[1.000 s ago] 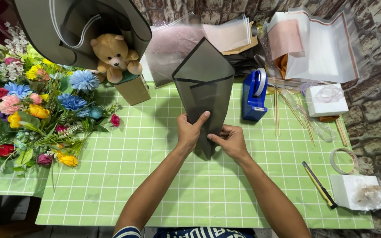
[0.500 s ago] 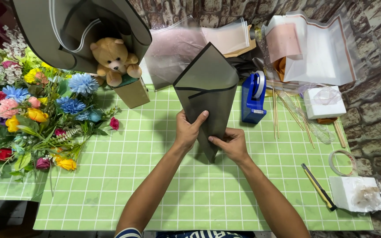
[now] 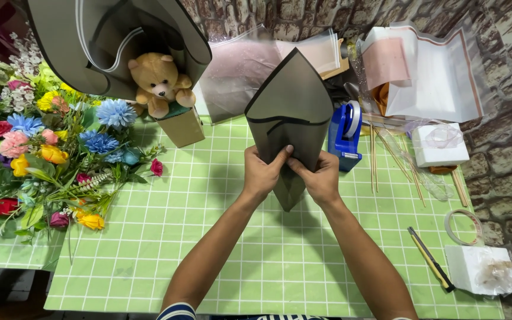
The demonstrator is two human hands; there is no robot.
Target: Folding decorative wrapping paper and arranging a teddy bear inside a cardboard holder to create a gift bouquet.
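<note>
Both hands pinch one folded sheet of dark grey wrapping paper (image 3: 288, 118), left hand (image 3: 261, 175) and right hand (image 3: 321, 178) meeting at its middle above the green checked mat (image 3: 208, 237). It is already cone-shaped, and nothing is inside yet. A blue tape dispenser (image 3: 345, 133) stands just beside it; white foam blocks (image 3: 440, 145) lie further right.

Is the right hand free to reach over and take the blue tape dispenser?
Probably not yet: the right hand and left hand both grip the folded grey wrapping paper. The blue tape dispenser stands close, unobstructed.
</note>
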